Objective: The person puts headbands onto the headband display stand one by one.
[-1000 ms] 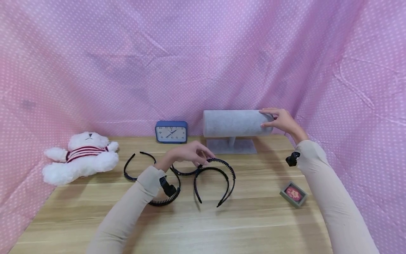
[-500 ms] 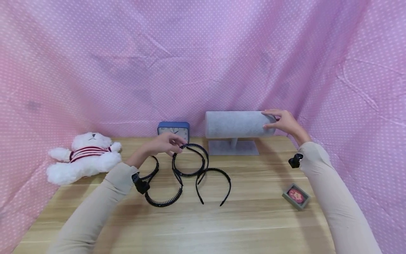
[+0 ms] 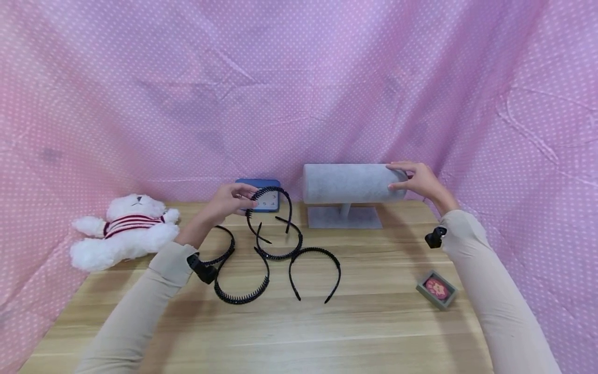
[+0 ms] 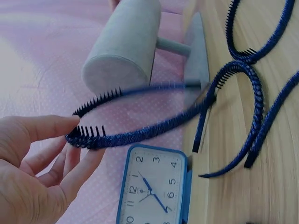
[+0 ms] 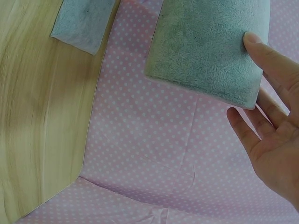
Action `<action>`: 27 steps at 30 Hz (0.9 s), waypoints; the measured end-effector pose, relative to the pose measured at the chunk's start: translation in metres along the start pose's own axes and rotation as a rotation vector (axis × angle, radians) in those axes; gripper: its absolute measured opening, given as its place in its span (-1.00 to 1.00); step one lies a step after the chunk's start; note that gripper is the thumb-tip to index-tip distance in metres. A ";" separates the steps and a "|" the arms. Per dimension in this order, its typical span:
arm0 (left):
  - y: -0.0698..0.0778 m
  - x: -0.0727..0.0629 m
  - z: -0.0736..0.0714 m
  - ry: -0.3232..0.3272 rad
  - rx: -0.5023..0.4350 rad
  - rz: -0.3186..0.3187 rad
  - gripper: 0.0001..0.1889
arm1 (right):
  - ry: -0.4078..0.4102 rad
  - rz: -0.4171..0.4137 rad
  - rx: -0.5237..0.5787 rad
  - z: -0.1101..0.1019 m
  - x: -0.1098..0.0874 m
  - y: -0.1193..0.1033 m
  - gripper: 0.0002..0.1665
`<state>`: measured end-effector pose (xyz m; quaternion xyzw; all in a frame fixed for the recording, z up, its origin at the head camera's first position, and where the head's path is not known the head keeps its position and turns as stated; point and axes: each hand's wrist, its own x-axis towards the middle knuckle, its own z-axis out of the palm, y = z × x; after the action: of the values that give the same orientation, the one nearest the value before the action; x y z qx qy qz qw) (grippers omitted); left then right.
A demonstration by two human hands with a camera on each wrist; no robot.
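My left hand pinches a dark toothed headband between thumb and fingers, holding it in the air in front of the blue alarm clock. In the left wrist view, the thumb lies on the curved top of the headband, and its two ends point toward the table. My right hand holds the right end of a grey plush T-bar display stand. In the right wrist view, the right hand has its thumb on the plush roll and other fingers by its end.
Several dark headbands lie on the wooden table, among them one arched headband and one toothed headband. A white plush bear sits at left, a small framed box at right. Pink dotted cloth hangs behind.
The left hand has carried a headband from the middle headbands leftward and up, in front of the clock, and the headband has come clear of the others. The right hand stays at the stand.
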<state>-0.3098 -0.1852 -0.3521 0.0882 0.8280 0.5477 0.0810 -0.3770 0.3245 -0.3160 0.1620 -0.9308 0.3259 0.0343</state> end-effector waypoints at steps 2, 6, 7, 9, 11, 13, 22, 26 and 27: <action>0.000 0.002 0.001 0.027 -0.018 -0.010 -0.49 | 0.001 0.002 0.004 0.000 0.000 0.000 -0.23; 0.002 0.007 0.005 0.073 -0.081 -0.049 -0.48 | 0.000 0.004 0.010 -0.001 0.000 0.002 -0.22; 0.002 0.008 0.006 0.084 -0.096 -0.059 -0.48 | 0.000 0.004 0.013 0.000 0.000 0.002 -0.22; 0.002 0.010 0.007 0.105 -0.132 -0.072 -0.47 | -0.002 0.004 0.015 0.001 0.001 0.004 -0.22; 0.002 0.012 0.009 0.124 -0.165 -0.075 -0.46 | -0.004 0.005 0.016 0.001 0.002 0.004 -0.22; 0.002 0.014 0.012 0.146 -0.206 -0.067 -0.45 | -0.005 0.007 0.017 0.002 0.002 0.004 -0.22; 0.001 0.029 0.023 0.238 -0.325 -0.046 -0.48 | 0.009 0.003 0.015 0.001 0.004 0.008 -0.22; 0.005 0.035 0.033 0.253 -0.348 -0.037 -0.48 | 0.003 0.004 0.013 0.000 0.003 0.009 -0.22; 0.007 0.036 0.036 0.259 -0.350 -0.032 -0.48 | 0.003 0.004 0.014 0.000 0.002 0.010 -0.22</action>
<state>-0.3357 -0.1421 -0.3613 -0.0118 0.7250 0.6886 -0.0033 -0.3825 0.3308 -0.3215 0.1599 -0.9288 0.3326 0.0338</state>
